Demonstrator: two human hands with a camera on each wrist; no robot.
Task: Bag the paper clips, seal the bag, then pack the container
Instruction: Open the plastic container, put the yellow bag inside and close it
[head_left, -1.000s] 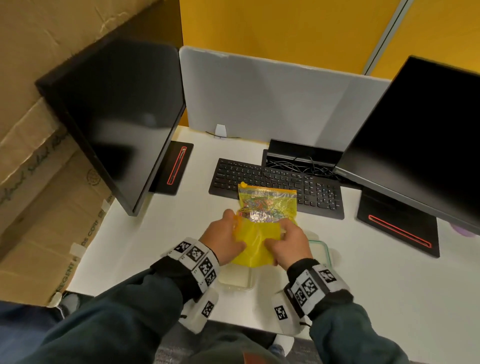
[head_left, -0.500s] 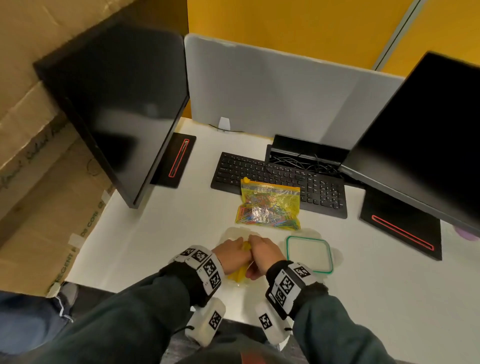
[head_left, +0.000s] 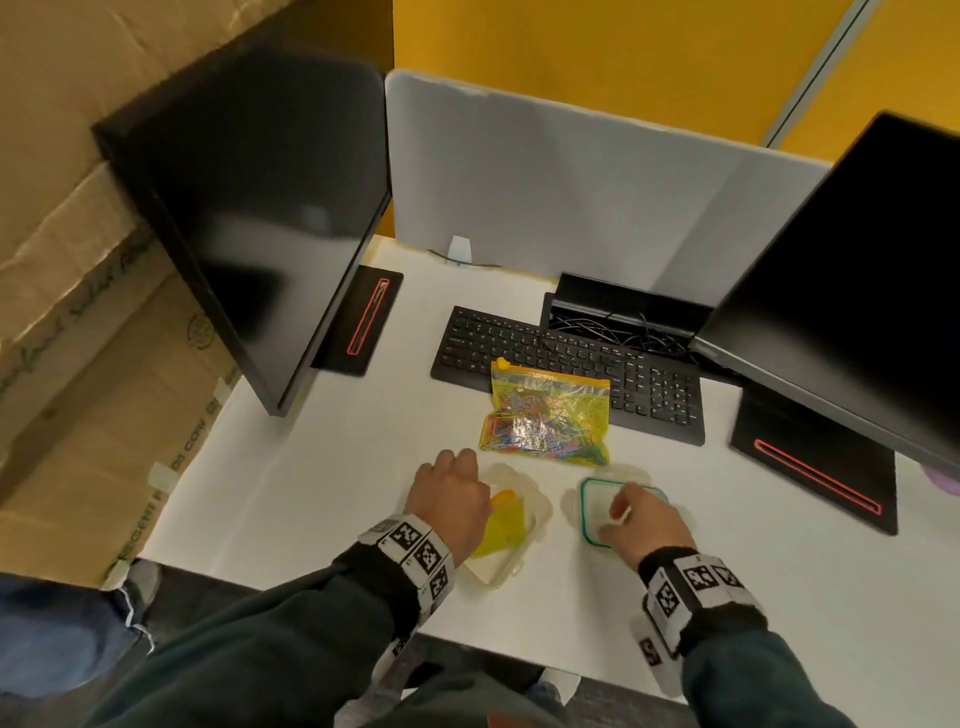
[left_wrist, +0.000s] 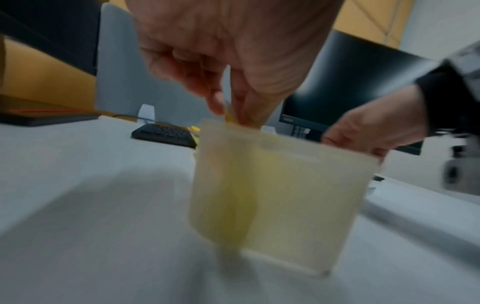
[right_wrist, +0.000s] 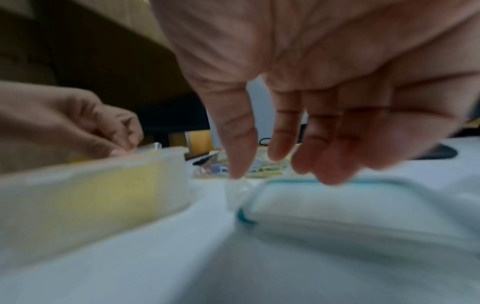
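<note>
On the white table (head_left: 322, 467) a clear container (head_left: 535, 512) stands near the front edge with a folded yellow bag (head_left: 506, 527) inside it. The left hand (head_left: 449, 501) reaches over the container's left side, and in the left wrist view its thumb and forefinger pinch the top edge of the yellow bag (left_wrist: 228, 115) just above the container's rim (left_wrist: 259, 133). Just to the right of the container lies a green-rimmed lid (head_left: 589, 506), flat on the table. The right hand (head_left: 641, 525) hangs over this lid with its fingers (right_wrist: 241, 144) straight and pointing down; the fingertips are at or just above the lid's near rim (right_wrist: 285, 183), and blur keeps me from telling whether they touch it. They hold nothing. Behind both, touching the front edge of a black keyboard (head_left: 566, 364), a second yellow zip bag full of coloured paper clips (head_left: 548, 415) lies flat. Two dark monitors (head_left: 270, 208) flank the table.
</note>
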